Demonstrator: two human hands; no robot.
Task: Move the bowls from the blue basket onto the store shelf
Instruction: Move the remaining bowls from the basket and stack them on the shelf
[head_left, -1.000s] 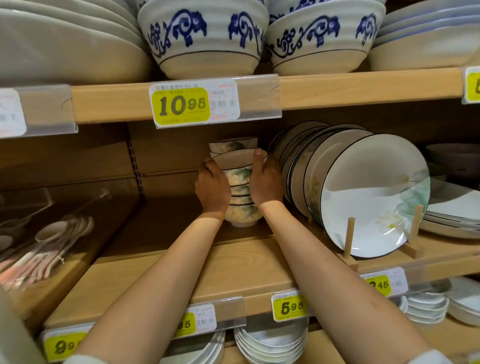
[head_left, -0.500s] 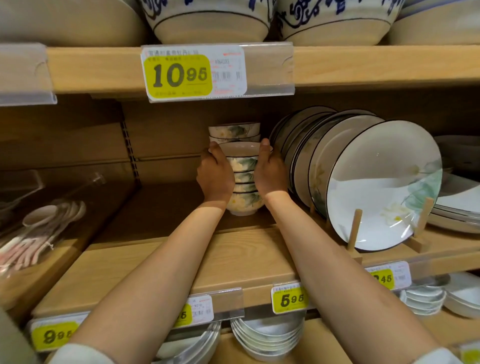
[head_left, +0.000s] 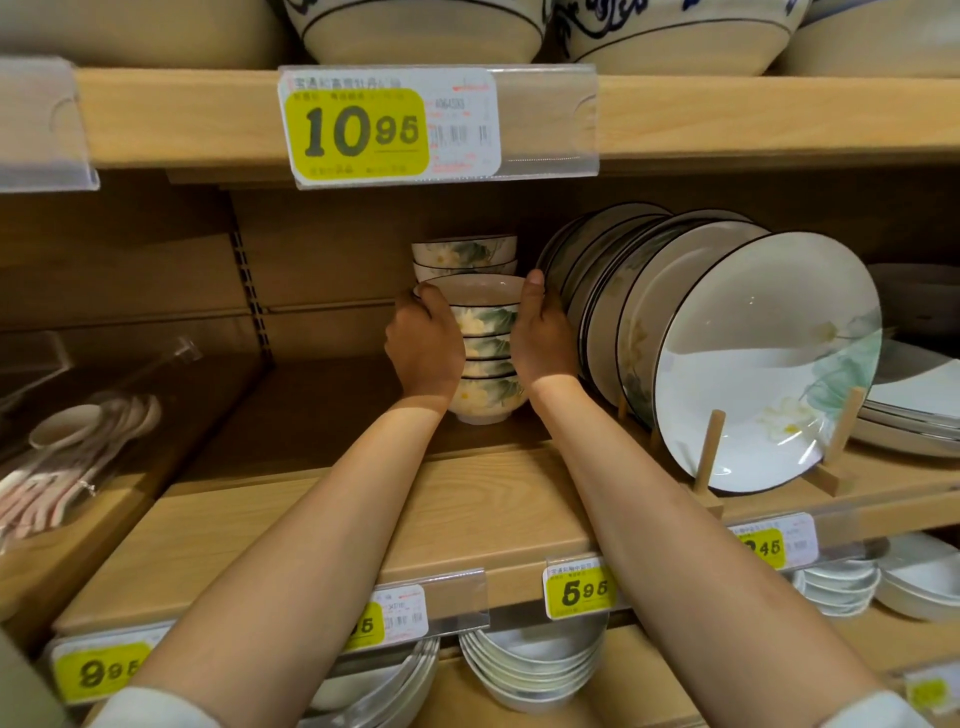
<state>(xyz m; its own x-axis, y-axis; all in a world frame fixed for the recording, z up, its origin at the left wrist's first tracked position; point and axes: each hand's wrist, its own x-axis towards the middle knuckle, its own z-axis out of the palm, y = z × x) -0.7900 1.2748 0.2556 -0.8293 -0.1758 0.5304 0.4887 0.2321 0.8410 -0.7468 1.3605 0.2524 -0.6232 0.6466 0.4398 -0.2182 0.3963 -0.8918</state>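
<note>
A stack of several small white bowls (head_left: 485, 358) with green leaf and yellow flower print stands on the wooden middle shelf (head_left: 467, 499), deep inside it. My left hand (head_left: 423, 345) grips the stack's left side, fingers curled over the top bowl's rim. On the stack's right side my right hand (head_left: 543, 338) holds it, thumb up by the top rim. A second stack of the same bowls (head_left: 465, 254) stands right behind. The blue basket is out of view.
A row of large plates (head_left: 748, 358) leans in a wooden rack right beside my right hand. Flat plates (head_left: 914, 410) lie further right. A clear box of ceramic spoons (head_left: 72, 447) sits at the left. The shelf above (head_left: 727, 119) hangs low, carrying big bowls.
The stack and both hands sit in almost the same spot on the shelf. The view has tilted down slightly, so the upper shelf's bowls are mostly cut off.
</note>
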